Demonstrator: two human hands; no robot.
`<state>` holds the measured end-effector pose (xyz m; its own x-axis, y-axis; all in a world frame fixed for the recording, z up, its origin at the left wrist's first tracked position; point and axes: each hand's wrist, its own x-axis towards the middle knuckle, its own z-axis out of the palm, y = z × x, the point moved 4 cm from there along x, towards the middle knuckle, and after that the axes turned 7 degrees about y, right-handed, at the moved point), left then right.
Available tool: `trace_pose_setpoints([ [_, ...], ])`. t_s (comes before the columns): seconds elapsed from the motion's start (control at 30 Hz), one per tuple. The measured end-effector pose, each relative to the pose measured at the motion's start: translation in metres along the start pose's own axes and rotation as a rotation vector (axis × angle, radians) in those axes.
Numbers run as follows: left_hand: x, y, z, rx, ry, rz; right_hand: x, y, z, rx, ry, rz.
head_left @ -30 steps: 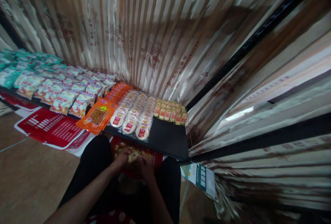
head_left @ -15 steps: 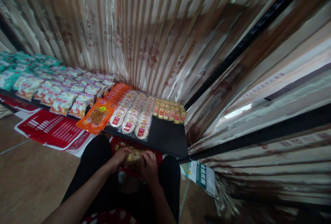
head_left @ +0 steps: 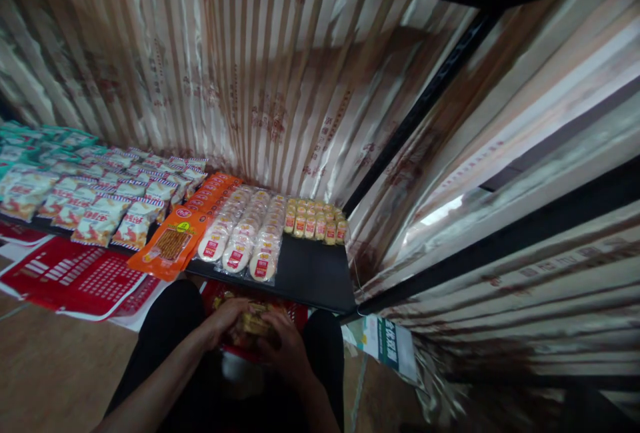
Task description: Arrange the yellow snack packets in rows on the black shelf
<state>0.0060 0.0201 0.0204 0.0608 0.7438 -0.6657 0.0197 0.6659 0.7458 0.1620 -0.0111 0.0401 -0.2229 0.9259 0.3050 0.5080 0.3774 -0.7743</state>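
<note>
Between my knees, my left hand [head_left: 227,321] and my right hand [head_left: 286,346] are closed around small yellow-wrapped snack packs [head_left: 256,323], one hand at each side. The exact number of packs is too dim to tell. Beneath them is a red basket [head_left: 300,313], partly hidden by my hands and legs, with more yellow packs inside. Just ahead, on the black shelf [head_left: 315,273], similar small yellow packs [head_left: 315,225] stand in rows at the back right corner. Beside those lie rows of round white crackers [head_left: 263,265] in clear wrappers.
Left along the shelf are an orange snack bag [head_left: 173,239], white snack bags [head_left: 103,216] and green bags [head_left: 70,139]. A red basket [head_left: 75,276] is on the floor at left. Striped sheeting [head_left: 280,86] hangs behind, a black post [head_left: 415,119] rises at right, and a printed packet [head_left: 390,346] lies low right.
The camera view has shifted, so the shelf goods appear further left and lower. My hands have drawn closer together around the yellow packs over the basket.
</note>
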Motion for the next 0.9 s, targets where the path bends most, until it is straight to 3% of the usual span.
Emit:
trace_pose_setpoints([
  [0.23,0.009,0.008,0.019,-0.07,-0.069,0.005,0.0,0.024,-0.006,0.071,0.03,0.197],
  [0.47,0.004,0.032,0.036,-0.174,-0.144,0.048,0.01,0.024,-0.014,0.464,0.164,0.349],
  [0.6,0.01,0.039,0.044,-0.177,-0.16,0.096,0.015,0.027,-0.019,0.565,0.227,0.396],
  [0.8,0.0,0.046,0.059,-0.19,-0.185,0.192,0.013,0.054,-0.031,0.303,0.481,0.505],
  [0.9,-0.01,0.054,0.068,-0.141,-0.232,0.213,0.013,0.062,-0.034,0.212,0.523,0.511],
])
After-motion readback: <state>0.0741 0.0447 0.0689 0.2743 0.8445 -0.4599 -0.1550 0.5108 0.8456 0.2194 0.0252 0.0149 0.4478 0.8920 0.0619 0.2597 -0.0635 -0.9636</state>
